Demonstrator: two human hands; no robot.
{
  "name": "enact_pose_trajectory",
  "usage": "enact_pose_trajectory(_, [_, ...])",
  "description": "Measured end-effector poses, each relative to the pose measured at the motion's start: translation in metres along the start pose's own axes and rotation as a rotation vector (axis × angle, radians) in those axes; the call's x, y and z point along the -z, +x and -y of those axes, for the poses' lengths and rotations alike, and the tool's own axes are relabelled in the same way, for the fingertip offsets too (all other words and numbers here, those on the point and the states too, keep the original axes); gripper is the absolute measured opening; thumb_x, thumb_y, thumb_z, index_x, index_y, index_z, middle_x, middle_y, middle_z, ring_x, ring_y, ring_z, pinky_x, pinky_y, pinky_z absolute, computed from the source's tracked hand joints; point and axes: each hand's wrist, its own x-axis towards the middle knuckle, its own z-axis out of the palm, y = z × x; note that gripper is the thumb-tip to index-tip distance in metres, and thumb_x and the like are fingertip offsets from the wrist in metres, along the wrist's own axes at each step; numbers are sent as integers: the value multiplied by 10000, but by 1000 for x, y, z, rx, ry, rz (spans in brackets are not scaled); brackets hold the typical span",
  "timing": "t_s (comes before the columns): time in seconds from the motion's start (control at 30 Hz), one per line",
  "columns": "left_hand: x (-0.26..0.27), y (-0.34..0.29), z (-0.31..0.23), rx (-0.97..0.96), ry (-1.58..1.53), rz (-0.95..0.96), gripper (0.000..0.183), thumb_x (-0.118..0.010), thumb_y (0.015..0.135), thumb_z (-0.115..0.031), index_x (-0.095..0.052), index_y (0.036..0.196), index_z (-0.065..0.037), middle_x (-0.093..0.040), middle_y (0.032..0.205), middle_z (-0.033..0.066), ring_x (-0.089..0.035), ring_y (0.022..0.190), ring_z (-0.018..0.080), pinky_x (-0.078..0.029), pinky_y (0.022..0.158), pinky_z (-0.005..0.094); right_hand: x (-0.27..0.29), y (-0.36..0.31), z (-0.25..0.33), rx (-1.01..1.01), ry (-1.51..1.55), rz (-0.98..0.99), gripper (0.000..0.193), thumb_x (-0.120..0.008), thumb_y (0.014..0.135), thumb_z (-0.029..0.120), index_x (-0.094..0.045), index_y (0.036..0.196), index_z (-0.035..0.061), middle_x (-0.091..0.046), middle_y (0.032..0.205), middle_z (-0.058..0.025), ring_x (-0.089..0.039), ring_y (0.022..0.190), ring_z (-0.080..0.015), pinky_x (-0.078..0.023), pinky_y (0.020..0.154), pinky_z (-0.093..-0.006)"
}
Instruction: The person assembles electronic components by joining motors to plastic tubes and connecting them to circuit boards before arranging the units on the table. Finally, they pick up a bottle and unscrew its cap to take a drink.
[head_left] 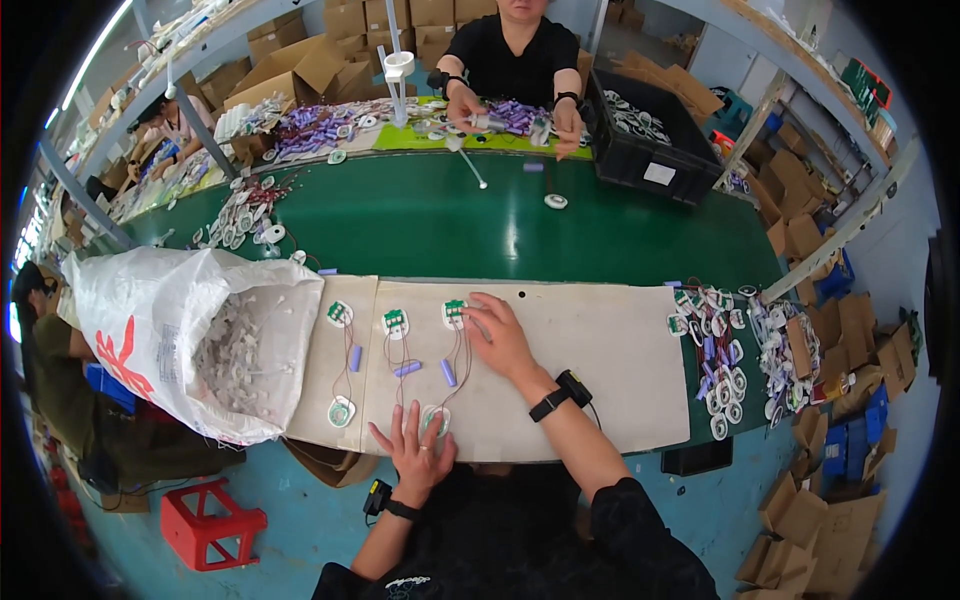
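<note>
On the pale board before me lie three wired assemblies, each with a green circuit board on a white plate, a purple cylindrical battery and a round white disc. My right hand (pixel 502 342) touches the edge of the rightmost circuit board (pixel 455 312) with outstretched fingers. My left hand (pixel 418 460) is spread open, its fingers over the round disc (pixel 436 418) and partly covering it. Between the hands sits that assembly's battery (pixel 448 373), joined by thin wires. The middle circuit board (pixel 395 322) and left circuit board (pixel 340 313) lie to the left, untouched.
A white woven sack (pixel 190 330) of small translucent pieces stands open at left. Several wired assemblies (pixel 715 350) are heaped at right. Beyond the green belt (pixel 420 210), a co-worker (pixel 515 60) handles parts beside a black crate (pixel 655 165). A red stool (pixel 212 525) stands on the floor.
</note>
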Motion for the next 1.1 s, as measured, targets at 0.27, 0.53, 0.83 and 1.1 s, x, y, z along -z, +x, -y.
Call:
enact_pose_trajectory(0.27, [2, 0, 0, 38, 20, -61, 506, -752, 780, -227, -656, 1277, -211, -475, 1518, 156, -344, 1453, 414, -85, 1174, 733, 36, -37, 38, -261, 121, 82, 259, -653, 958, 88, -690, 1212, 53, -617, 1303, -90, -664, 895, -184, -544, 777, -284])
enact_pose_trajectory(0.53, [7, 8, -2, 76, -54, 1, 568, -770, 784, -205, -623, 1333, -188, -412, 1558, 184, -316, 1458, 443, -107, 1174, 721, 48, -62, 9, -339, 16, -58, 236, -652, 949, 72, -692, 1181, 51, -642, 1250, -89, -638, 775, -164, -529, 707, -276])
enact_pose_trajectory(0.83, [20, 31, -5, 113, -60, 112, 517, -778, 793, -225, -643, 1287, -162, -365, 1585, 206, -279, 1466, 467, -136, 1176, 706, 40, -63, 6, -221, -130, -134, 206, -641, 930, 42, -695, 1128, 50, -662, 1190, -103, -651, 762, -219, -533, 681, -301])
enact_pose_trajectory(1.1, [13, 29, 2, 76, -73, 95, 335, -806, 761, -241, -705, 1058, -123, -352, 1592, 210, -245, 1481, 487, -114, 1161, 738, 39, -63, 9, -211, -147, -144, 170, -626, 931, 36, -706, 1081, 43, -674, 1157, -109, -666, 789, -242, -540, 691, -312])
